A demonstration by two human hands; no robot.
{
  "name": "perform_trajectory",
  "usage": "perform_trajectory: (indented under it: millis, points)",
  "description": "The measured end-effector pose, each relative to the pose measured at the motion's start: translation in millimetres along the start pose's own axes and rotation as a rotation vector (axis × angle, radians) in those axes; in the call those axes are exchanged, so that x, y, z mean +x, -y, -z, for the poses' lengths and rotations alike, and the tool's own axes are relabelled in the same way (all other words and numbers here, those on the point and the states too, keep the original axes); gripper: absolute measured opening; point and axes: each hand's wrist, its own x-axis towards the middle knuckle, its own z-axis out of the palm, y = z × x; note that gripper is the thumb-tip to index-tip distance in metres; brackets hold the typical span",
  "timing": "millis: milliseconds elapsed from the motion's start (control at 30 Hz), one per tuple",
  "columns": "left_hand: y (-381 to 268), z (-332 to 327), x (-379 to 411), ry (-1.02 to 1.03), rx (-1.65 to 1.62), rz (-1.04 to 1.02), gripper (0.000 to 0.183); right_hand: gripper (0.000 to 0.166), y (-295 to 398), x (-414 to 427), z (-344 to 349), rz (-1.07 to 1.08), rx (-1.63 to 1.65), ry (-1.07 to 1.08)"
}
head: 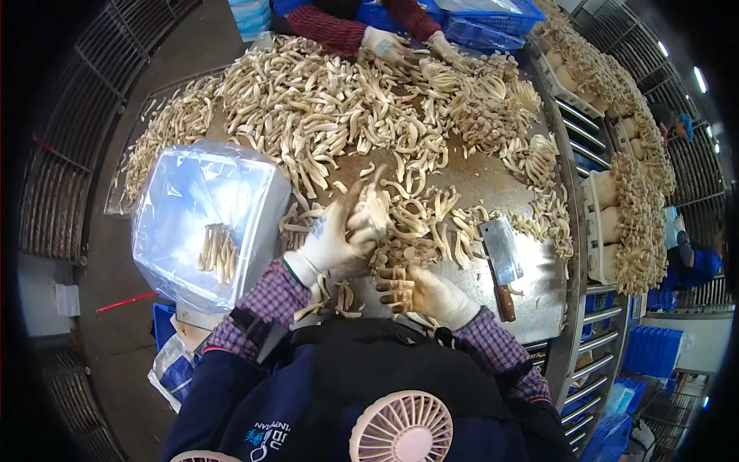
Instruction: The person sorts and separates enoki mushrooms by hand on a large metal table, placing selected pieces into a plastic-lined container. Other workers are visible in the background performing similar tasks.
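My left hand (340,228), in a white glove with stained fingers, is over the mushrooms on the metal table (364,164). Its fingers are blurred, and whether mushrooms are between them cannot be made out. Just below a brown-capped mushroom cluster (407,254), my gloved right hand (430,291) has its fingers apart and nothing visible in it. Loose mushroom stems (410,216) lie around both hands. On the left stands a white box lined with clear plastic (173,213); a small bunch of mushrooms (218,252) lies inside. A cleaver (502,251) with a wooden handle rests flat on the right.
A large mushroom heap (323,110) covers the far table, where a co-worker's gloved hands (388,45) are among the mushrooms. Along the right runs a roller conveyor (594,341) with mushroom bottles in white crates (594,231). A blue basket (496,17) stands at the far edge.
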Motion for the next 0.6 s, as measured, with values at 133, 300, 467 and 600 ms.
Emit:
perform_trajectory:
  millis: [133,300,467,600]
  points:
    - [-54,-14,-4,-0.098,0.042,-0.332,0.093,0.077,-1,41,-5,0.26,-0.283,0.229]
    - [-73,-15,-25,0.13,0.271,-0.384,0.095,0.059,8,46,13,0.819,-0.572,-0.187]
    - [-54,-58,-42,-0.124,-0.264,0.103,0.097,0.068,23,29,-24,0.833,0.065,-0.182]
    - [-83,-50,-23,-0.06,-1.012,0.19,0.071,0.091,28,22,-43,1.053,0.0,-0.191]
